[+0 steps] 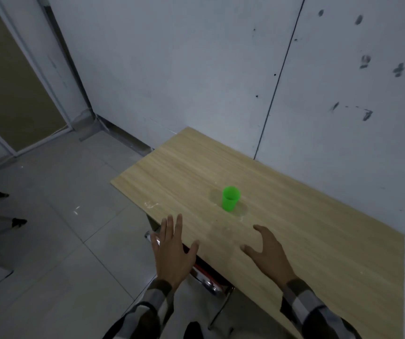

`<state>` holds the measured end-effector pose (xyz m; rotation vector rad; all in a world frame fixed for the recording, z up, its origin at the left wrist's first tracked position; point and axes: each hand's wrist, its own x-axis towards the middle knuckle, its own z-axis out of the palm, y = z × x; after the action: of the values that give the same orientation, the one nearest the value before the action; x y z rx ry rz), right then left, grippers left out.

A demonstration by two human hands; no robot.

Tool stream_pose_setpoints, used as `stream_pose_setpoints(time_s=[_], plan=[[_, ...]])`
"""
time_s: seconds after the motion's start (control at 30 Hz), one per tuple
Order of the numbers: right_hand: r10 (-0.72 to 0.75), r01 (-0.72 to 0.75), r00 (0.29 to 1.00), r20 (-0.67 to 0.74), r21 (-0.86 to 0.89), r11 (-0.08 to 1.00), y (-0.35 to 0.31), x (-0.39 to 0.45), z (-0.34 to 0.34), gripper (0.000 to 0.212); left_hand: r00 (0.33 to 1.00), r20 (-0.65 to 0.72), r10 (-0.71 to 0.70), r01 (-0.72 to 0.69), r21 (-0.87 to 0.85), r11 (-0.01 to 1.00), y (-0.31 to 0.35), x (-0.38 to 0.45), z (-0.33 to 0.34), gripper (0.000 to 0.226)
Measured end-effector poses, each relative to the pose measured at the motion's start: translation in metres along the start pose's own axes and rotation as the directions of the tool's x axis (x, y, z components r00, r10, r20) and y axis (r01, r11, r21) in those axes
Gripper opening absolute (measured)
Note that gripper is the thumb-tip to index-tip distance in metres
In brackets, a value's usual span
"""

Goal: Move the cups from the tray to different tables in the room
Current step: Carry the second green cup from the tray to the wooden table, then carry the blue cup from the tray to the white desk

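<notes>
A small green cup (230, 198) stands upright on a light wooden table (306, 228) set against the wall. My left hand (175, 250) hovers at the table's near left edge, fingers spread and holding nothing. My right hand (268, 253) floats over the tabletop just below and right of the cup, fingers apart and curved, also holding nothing. Both hands are apart from the cup. No tray is in view.
A chair with a red seat and chrome frame (208, 277) is tucked under the table's near edge. Grey wall panels (196, 69) stand behind the table. Tiled floor (62, 241) lies to the left, with dark-tipped furniture legs (18, 222) at the far left.
</notes>
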<state>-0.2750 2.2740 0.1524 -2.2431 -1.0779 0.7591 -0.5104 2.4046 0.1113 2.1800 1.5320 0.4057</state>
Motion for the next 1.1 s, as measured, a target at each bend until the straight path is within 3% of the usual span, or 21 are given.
stream_pose_setpoints(time_s=[0.13,0.37,0.7,1.1], plan=[[-0.118,0.121,0.989,-0.087,0.032,0.992,-0.019,-0.021,-0.022,0.072,0.996,-0.088,0.013,-0.019,-0.063,0.998,0.022,-0.025,-0.032,0.092],[-0.283,0.287,0.955,-0.088,0.041,0.957,-0.005,-0.073,-0.055,0.071,0.975,-0.220,-0.041,0.001,-0.176,0.984,0.063,-0.116,-0.068,0.086],[-0.418,0.417,0.907,0.044,0.029,0.908,0.080,-0.174,-0.090,0.074,0.948,-0.266,-0.175,0.146,-0.125,0.981,0.138,-0.302,-0.038,0.087],[-0.572,0.567,0.809,0.133,0.079,0.820,0.136,-0.303,-0.136,0.076,0.884,-0.357,-0.303,0.287,-0.098,0.953,0.190,-0.492,-0.032,0.090]])
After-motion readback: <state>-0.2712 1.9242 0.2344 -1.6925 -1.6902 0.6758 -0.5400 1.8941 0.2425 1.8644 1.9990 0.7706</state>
